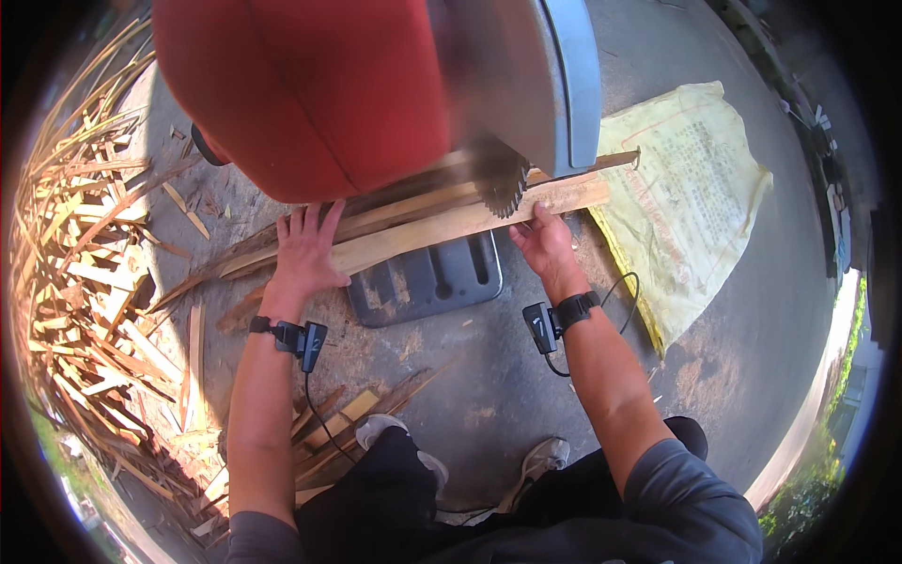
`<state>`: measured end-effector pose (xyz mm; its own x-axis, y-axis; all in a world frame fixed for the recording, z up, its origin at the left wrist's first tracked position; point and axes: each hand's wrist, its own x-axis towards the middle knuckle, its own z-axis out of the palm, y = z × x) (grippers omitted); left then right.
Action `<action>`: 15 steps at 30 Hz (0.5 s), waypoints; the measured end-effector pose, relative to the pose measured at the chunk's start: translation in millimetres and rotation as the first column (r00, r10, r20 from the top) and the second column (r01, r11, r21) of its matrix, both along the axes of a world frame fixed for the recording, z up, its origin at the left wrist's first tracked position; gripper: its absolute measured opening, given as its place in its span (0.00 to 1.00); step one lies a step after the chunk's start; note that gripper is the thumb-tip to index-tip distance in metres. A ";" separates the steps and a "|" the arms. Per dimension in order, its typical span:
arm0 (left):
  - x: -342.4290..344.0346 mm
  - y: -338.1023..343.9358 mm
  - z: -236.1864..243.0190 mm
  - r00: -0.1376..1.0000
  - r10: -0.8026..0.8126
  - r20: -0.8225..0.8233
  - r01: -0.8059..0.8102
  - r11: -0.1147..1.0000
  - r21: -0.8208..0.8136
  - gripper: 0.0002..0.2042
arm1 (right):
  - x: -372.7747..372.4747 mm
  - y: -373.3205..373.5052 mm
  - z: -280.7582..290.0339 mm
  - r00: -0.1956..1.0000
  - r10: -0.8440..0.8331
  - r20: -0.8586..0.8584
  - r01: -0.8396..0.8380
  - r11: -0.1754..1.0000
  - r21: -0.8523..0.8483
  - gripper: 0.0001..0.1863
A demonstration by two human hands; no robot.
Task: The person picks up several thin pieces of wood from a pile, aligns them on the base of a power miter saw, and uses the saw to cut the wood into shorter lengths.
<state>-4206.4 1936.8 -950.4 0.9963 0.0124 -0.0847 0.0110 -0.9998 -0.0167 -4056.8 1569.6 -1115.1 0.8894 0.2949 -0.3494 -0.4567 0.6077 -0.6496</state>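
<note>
Strips of wood lie across the base of a cut-off saw with a red housing [310, 85]. In front is a pale plank [413, 240]; darker, rough-edged strips [376, 221] lie behind it. My left hand [308, 246] rests on the wood left of the blade, fingers spread and thumb toward the near edge. My right hand [547, 246] holds the plank's near edge just right of the toothed circular blade [505, 193], thumb on top and the other fingers partly hidden. The blade meets the wood close to that thumb. A blue-grey guard [573, 85] covers its upper part.
Under the wood sits the saw's dark base [427, 287]. A yellowish woven sack [686, 207] lies flat on the right. Split wood scraps [103, 310] are heaped at the left, with more offcuts [348, 423] by my feet. Cabled black wrist devices [540, 327] are strapped to both wrists.
</note>
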 end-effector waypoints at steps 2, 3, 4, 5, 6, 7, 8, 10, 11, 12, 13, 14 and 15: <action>5.9 -0.2 2.0 0.999 0.018 -0.036 -0.017 0.999 0.032 0.60 | -8.8 10.4 18.3 1.000 0.022 -0.007 -0.022 1.000 0.000 0.16; 8.7 -1.7 3.2 0.998 0.018 -0.063 -0.016 0.999 0.031 0.60 | -11.9 14.6 28.9 0.998 0.025 -0.058 -0.024 0.999 0.031 0.16; 10.2 -3.0 3.7 0.995 0.020 -0.094 -0.017 0.999 0.033 0.60 | -16.0 18.3 36.2 0.997 0.032 -0.064 -0.029 0.998 0.054 0.17; 11.2 -5.0 4.4 0.996 0.018 -0.092 -0.015 0.999 0.034 0.60 | -19.8 22.8 43.5 0.997 0.040 -0.069 -0.035 0.996 0.078 0.17; 11.7 -8.2 5.0 0.995 0.014 -0.097 -0.008 0.998 0.058 0.59 | -23.9 27.0 51.8 0.996 0.048 -0.072 -0.040 0.994 0.100 0.18; 10.2 -8.7 5.9 0.994 0.014 -0.104 -0.005 0.996 0.086 0.59 | -29.4 32.8 61.9 0.995 0.049 -0.093 -0.036 0.990 0.138 0.20; 7.7 -7.7 4.4 0.994 0.017 -0.107 -0.007 0.996 0.092 0.59 | -32.0 37.4 69.6 0.993 0.052 -0.104 -0.035 0.987 0.159 0.21; 5.5 -10.2 -4.2 0.996 -0.023 -0.082 0.036 0.987 0.155 0.56 | -33.8 37.8 79.5 0.996 0.018 -0.091 -0.003 0.986 0.164 0.28; 3.7 -10.0 -7.4 0.996 -0.023 -0.082 0.035 0.988 0.153 0.56 | -33.0 38.1 82.7 0.997 0.002 -0.079 0.010 0.987 0.159 0.31; 2.8 -11.0 -7.6 0.997 -0.038 -0.062 0.048 0.985 0.167 0.56 | -31.8 37.1 85.0 0.998 -0.014 -0.067 0.024 0.988 0.156 0.34; 1.7 -11.5 -8.1 0.998 -0.053 -0.042 0.060 0.982 0.182 0.55 | -28.0 34.5 88.1 0.996 -0.058 -0.069 0.057 0.998 -0.017 0.39; 0.6 -11.6 -9.8 0.998 -0.054 -0.040 0.060 0.982 0.182 0.55 | -23.4 32.3 91.2 0.993 -0.103 -0.064 0.089 0.978 -0.187 0.44; 1.5 -12.4 -12.2 0.998 -0.052 -0.019 0.054 0.984 0.168 0.55 | -15.0 29.3 96.2 0.993 -0.106 -0.057 0.094 0.978 -0.189 0.44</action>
